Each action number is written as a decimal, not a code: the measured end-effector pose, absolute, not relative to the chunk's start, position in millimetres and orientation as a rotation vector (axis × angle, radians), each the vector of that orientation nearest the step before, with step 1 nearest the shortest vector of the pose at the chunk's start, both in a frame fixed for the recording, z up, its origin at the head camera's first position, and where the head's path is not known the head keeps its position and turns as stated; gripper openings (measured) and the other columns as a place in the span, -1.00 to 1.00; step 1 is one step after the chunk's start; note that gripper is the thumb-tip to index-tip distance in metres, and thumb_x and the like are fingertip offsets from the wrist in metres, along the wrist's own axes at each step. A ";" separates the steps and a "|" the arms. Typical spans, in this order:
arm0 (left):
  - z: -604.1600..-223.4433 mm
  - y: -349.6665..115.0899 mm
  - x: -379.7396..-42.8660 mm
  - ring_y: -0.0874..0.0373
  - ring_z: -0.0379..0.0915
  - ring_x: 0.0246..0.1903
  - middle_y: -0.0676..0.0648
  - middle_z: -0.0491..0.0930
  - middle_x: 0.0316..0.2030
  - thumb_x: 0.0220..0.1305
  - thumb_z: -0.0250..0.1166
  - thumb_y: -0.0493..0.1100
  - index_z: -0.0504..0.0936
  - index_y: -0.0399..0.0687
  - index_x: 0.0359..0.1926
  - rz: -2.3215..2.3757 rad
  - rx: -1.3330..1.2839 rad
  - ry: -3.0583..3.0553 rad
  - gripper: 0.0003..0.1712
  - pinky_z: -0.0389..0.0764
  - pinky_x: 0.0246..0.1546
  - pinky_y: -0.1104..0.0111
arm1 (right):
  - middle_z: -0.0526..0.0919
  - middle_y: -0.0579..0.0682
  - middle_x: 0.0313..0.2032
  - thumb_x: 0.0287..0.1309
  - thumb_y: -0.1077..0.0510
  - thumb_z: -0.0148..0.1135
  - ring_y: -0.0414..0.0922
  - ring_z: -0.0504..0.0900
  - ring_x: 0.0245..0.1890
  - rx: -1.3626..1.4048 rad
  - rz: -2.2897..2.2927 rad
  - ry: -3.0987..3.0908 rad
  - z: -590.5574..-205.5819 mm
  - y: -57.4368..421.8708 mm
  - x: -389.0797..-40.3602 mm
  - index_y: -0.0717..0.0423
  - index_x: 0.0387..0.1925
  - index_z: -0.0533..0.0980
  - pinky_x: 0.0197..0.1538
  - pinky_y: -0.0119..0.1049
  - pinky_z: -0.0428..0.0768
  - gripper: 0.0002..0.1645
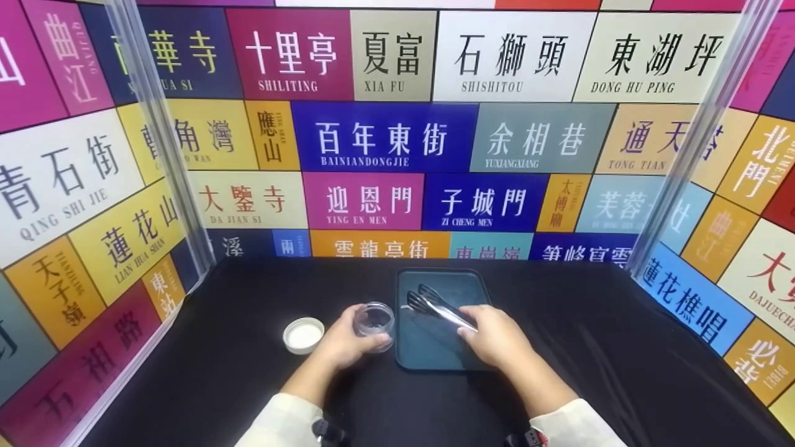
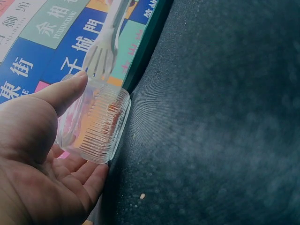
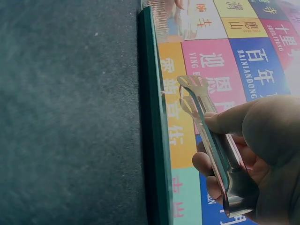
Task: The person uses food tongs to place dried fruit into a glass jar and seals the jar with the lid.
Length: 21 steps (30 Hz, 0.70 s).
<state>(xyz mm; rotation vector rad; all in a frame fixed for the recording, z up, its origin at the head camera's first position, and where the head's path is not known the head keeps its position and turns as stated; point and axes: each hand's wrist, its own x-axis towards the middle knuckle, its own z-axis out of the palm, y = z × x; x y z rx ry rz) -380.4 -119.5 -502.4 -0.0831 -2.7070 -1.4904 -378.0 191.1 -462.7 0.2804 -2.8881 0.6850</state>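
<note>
Head view shows us the tray (image 1: 428, 360) under and left of the right hand (image 1: 494, 332), which pinches the tongs (image 1: 448, 315), their ends slightly apart. Their long axis slants over the tray, tips pointing away from us and toward the left hand's side. There the left hand (image 1: 345, 341) curls round the clear jar (image 1: 374, 320), roughly upright, mouth up; a white lid (image 1: 304, 336) lies left of that hand. We judge the step to be tong work beside the open jar; the next move seems to call for a steady jar and a controlled squeeze.
</note>
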 end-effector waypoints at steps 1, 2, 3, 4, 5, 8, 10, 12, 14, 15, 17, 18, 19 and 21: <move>-502.5 -119.5 -380.7 -0.22 0.52 0.37 -0.28 0.56 0.39 0.10 0.66 0.18 0.33 -0.08 0.56 -1.492 -0.085 -2.706 0.12 0.43 0.50 -0.17 | 0.68 0.18 0.32 0.40 0.06 0.41 0.20 0.63 0.36 0.287 0.682 -2.882 -461.9 191.3 -377.6 0.06 0.35 0.61 0.47 0.23 0.52 -0.46; -502.7 -119.5 -380.8 -0.22 0.52 0.37 -0.28 0.56 0.39 0.11 0.66 0.17 0.33 -0.09 0.56 -1.493 -0.088 -2.704 0.12 0.43 0.50 -0.16 | 0.68 0.19 0.31 0.39 0.07 0.42 0.20 0.63 0.37 0.294 0.680 -2.875 -461.2 191.5 -377.4 0.06 0.35 0.61 0.47 0.23 0.52 -0.45; -502.9 -119.5 -381.0 -0.22 0.52 0.37 -0.28 0.56 0.39 0.11 0.66 0.16 0.33 -0.10 0.56 -1.495 -0.091 -2.701 0.12 0.43 0.50 -0.16 | 0.69 0.19 0.31 0.38 0.07 0.42 0.20 0.63 0.37 0.298 0.678 -2.869 -460.3 191.5 -377.1 0.07 0.35 0.62 0.47 0.22 0.52 -0.45; -503.3 -119.5 -381.1 -0.22 0.52 0.37 -0.28 0.56 0.39 0.11 0.66 0.15 0.33 -0.11 0.56 -1.497 -0.095 -2.699 0.11 0.43 0.50 -0.16 | 0.69 0.19 0.30 0.37 0.07 0.43 0.20 0.63 0.37 0.300 0.677 -2.863 -459.3 191.4 -376.4 0.07 0.34 0.62 0.48 0.22 0.52 -0.45; -503.5 -119.4 -381.2 -0.22 0.52 0.37 -0.28 0.57 0.39 0.11 0.66 0.15 0.33 -0.12 0.56 -1.497 -0.101 -2.696 0.11 0.44 0.50 -0.15 | 0.69 0.19 0.30 0.37 0.08 0.43 0.21 0.63 0.37 0.303 0.675 -2.857 -458.6 191.5 -376.0 0.08 0.34 0.62 0.48 0.22 0.52 -0.44; -503.7 -119.1 -381.4 -0.21 0.53 0.36 -0.29 0.57 0.39 0.11 0.67 0.12 0.33 -0.13 0.55 -1.503 -0.113 -2.686 0.10 0.44 0.50 -0.14 | 0.69 0.20 0.30 0.36 0.08 0.44 0.21 0.63 0.37 0.307 0.671 -2.847 -456.5 191.4 -374.9 0.09 0.34 0.62 0.48 0.22 0.52 -0.44; -503.9 -118.9 -381.6 -0.21 0.53 0.36 -0.29 0.57 0.38 0.11 0.67 0.11 0.33 -0.14 0.55 -1.508 -0.117 -2.681 0.10 0.44 0.50 -0.14 | 0.69 0.20 0.31 0.37 0.07 0.43 0.21 0.62 0.37 0.301 0.674 -2.851 -454.9 191.2 -374.1 0.08 0.35 0.61 0.48 0.23 0.51 -0.43; -504.0 -118.7 -381.9 -0.21 0.53 0.36 -0.29 0.57 0.38 0.11 0.67 0.11 0.34 -0.14 0.54 -1.507 -0.121 -2.678 0.10 0.44 0.50 -0.14 | 0.68 0.20 0.32 0.38 0.05 0.42 0.21 0.61 0.38 0.299 0.673 -2.857 -452.9 191.1 -373.6 0.07 0.37 0.60 0.48 0.23 0.51 -0.43; -504.2 -118.7 -382.2 -0.21 0.53 0.36 -0.29 0.57 0.39 0.11 0.67 0.11 0.33 -0.15 0.54 -1.508 -0.123 -2.678 0.10 0.44 0.50 -0.14 | 0.67 0.19 0.33 0.39 0.04 0.41 0.21 0.61 0.39 0.291 0.677 -2.862 -450.4 190.6 -373.1 0.05 0.38 0.59 0.49 0.23 0.50 -0.42; -504.3 -118.7 -382.2 -0.21 0.53 0.36 -0.29 0.57 0.39 0.11 0.67 0.11 0.33 -0.15 0.54 -1.510 -0.122 -2.678 0.10 0.44 0.50 -0.14 | 0.67 0.19 0.33 0.40 0.03 0.41 0.21 0.61 0.39 0.288 0.677 -2.863 -449.1 190.4 -372.8 0.05 0.38 0.59 0.49 0.23 0.50 -0.42; -504.2 -118.8 -382.3 -0.21 0.53 0.36 -0.29 0.57 0.39 0.11 0.67 0.11 0.33 -0.15 0.54 -1.510 -0.121 -2.679 0.10 0.44 0.50 -0.14 | 0.67 0.18 0.34 0.40 0.03 0.41 0.21 0.60 0.39 0.286 0.681 -2.865 -446.4 190.0 -372.0 0.04 0.39 0.59 0.49 0.25 0.50 -0.42; -504.0 -118.8 -382.2 -0.21 0.53 0.36 -0.29 0.56 0.39 0.11 0.67 0.11 0.33 -0.14 0.55 -1.513 -0.119 -2.679 0.10 0.44 0.50 -0.14 | 0.67 0.18 0.34 0.40 0.03 0.41 0.21 0.60 0.39 0.284 0.685 -2.865 -445.3 189.7 -371.8 0.03 0.39 0.59 0.49 0.25 0.50 -0.42; -503.8 -118.8 -382.2 -0.21 0.53 0.36 -0.29 0.56 0.40 0.12 0.67 0.11 0.33 -0.14 0.55 -1.516 -0.118 -2.680 0.10 0.44 0.51 -0.14 | 0.67 0.17 0.34 0.40 0.02 0.41 0.20 0.60 0.39 0.284 0.689 -2.865 -444.4 189.5 -371.5 0.03 0.39 0.58 0.49 0.25 0.50 -0.41; -503.7 -118.8 -382.2 -0.21 0.52 0.36 -0.29 0.56 0.40 0.11 0.67 0.11 0.33 -0.14 0.55 -1.517 -0.114 -2.681 0.11 0.43 0.51 -0.14 | 0.67 0.17 0.35 0.41 0.02 0.41 0.20 0.60 0.40 0.284 0.692 -2.866 -442.7 189.3 -370.7 0.02 0.40 0.58 0.50 0.25 0.49 -0.41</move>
